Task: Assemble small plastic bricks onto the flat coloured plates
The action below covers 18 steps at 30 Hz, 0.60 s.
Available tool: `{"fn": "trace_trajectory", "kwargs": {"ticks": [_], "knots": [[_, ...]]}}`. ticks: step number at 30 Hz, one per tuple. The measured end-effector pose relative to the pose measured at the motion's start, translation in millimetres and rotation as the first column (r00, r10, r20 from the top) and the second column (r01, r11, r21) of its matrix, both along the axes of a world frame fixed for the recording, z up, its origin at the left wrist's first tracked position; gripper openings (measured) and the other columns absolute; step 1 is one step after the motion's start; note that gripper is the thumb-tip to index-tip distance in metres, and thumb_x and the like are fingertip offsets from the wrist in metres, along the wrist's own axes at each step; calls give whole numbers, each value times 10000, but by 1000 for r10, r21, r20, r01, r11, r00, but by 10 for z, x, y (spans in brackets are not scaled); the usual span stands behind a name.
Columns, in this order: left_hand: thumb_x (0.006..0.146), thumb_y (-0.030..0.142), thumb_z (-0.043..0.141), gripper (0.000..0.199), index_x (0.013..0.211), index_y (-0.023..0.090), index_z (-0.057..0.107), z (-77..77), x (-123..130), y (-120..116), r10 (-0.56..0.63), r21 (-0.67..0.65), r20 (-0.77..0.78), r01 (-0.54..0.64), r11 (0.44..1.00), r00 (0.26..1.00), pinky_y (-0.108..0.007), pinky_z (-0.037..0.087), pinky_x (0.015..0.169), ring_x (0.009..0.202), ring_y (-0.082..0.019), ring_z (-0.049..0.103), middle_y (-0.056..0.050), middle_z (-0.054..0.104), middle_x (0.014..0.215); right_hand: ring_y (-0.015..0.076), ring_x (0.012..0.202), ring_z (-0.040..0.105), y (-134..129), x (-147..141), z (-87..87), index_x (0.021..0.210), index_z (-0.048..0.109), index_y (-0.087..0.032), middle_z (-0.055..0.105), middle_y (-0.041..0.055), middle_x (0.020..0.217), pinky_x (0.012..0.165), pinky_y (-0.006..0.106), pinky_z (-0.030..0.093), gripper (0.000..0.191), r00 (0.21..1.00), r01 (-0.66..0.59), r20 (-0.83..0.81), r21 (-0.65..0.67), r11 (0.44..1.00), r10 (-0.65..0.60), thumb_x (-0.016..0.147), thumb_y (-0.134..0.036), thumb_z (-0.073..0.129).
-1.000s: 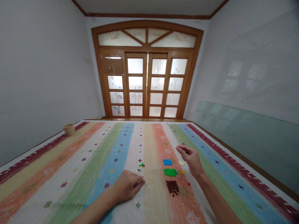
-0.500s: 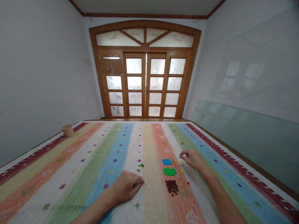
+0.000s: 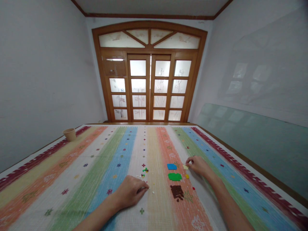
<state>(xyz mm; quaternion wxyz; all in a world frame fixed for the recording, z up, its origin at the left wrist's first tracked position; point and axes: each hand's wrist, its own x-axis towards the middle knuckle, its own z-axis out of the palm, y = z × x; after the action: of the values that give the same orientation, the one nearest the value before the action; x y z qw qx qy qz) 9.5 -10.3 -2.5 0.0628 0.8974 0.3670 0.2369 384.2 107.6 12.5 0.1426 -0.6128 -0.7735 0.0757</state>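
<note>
On the striped cloth, my left hand (image 3: 132,191) rests with thumb and forefinger pinched; anything between them is too small to make out. Just beyond it lies a loose pile of tiny mixed-colour pieces (image 3: 144,171). My right hand (image 3: 198,166) is closed in a pinch beside a small pale yellow patch of pieces (image 3: 185,167), and its fingertips hide whatever they hold. Left of it are a blue patch (image 3: 171,166), a green patch (image 3: 175,176) and a brown patch (image 3: 177,192) of small pieces. Nearer me sit a yellow patch (image 3: 187,176) and a red piece (image 3: 193,188).
A tan paper cup (image 3: 69,134) stands at the table's far left edge. The striped tablecloth (image 3: 96,173) covers the table. A pale green glass panel (image 3: 252,138) leans along the right wall, and wooden doors (image 3: 150,86) stand behind the table.
My right hand has shifted very slightly, its fingertips now a little lower and nearer the pale yellow patch. My left hand stays in place.
</note>
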Motion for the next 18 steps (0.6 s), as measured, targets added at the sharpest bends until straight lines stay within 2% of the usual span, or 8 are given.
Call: {"fn": "trace_trajectory", "kwargs": {"ticks": [13, 18], "knots": [[930, 216, 504, 216, 944, 220, 720, 26, 10, -9, 1, -10, -2, -1, 1000, 1000, -216, 463, 660, 715, -143, 703, -19, 755, 806, 213, 734, 636, -34, -20, 27, 832, 792, -190, 737, 97, 794, 637, 281, 367, 222, 999, -6, -32, 20, 1000, 6, 788, -196, 575], [920, 216, 510, 208, 943, 220, 716, 8, 4, -1, 5, -11, -2, -5, 1000, 1000, -221, 465, 656, 709, -147, 701, -19, 752, 798, 191, 632, 588, -41, -66, 37, 840, 786, -199, 679, 68, 674, 579, 277, 321, 215, 997, 5, -73, 72, 997, 0, 803, -233, 577]]}}
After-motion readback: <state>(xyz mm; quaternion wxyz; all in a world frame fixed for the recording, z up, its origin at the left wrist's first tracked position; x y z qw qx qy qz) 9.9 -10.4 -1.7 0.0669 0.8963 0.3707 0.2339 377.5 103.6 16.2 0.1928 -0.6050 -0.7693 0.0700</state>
